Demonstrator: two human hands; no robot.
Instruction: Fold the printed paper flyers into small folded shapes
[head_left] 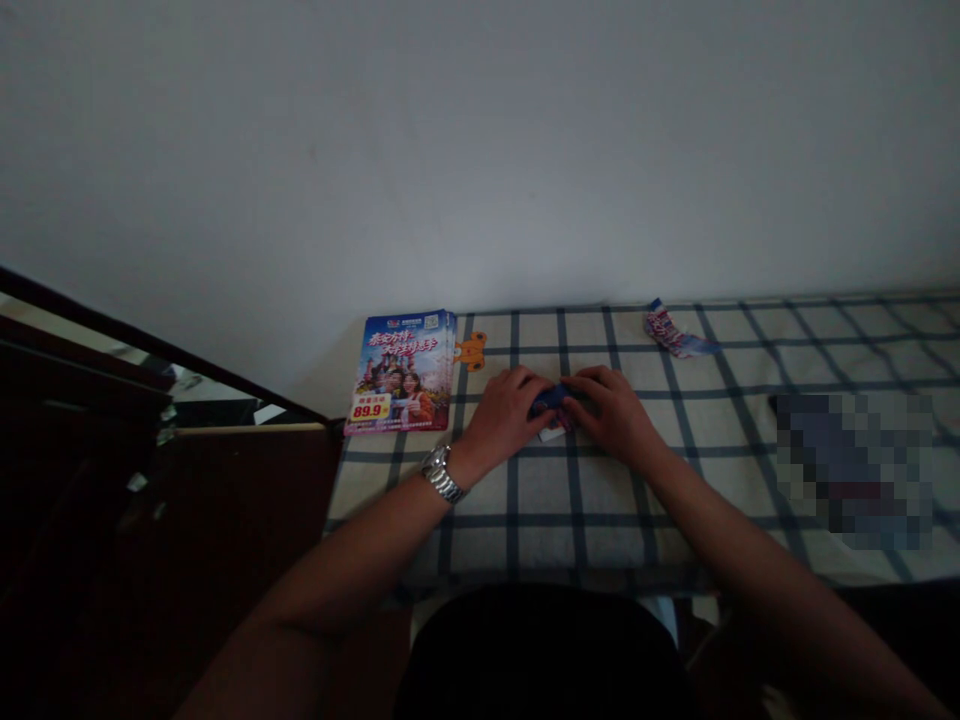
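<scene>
Both my hands meet over the middle of the checked tablecloth (540,545). Between them is a small folded piece of blue and pink printed paper (551,399), partly covered by my fingers. My left hand (504,415), with a silver watch (443,474) on its wrist, is closed on the paper's left side. My right hand (616,415) pinches its right side. A white edge shows beneath the fingertips; whether it belongs to the same paper I cannot tell. To the left of my hands lies a stack of printed flyers (405,375), blue and pink with a yellow price label.
A crumpled strip of printed paper (667,333) lies at the back, right of my hands. An orange bear-shaped piece (471,351) is beside the flyers. A blurred-out dark object (847,470) rests on the right. The white wall (525,150) borders the table's far edge.
</scene>
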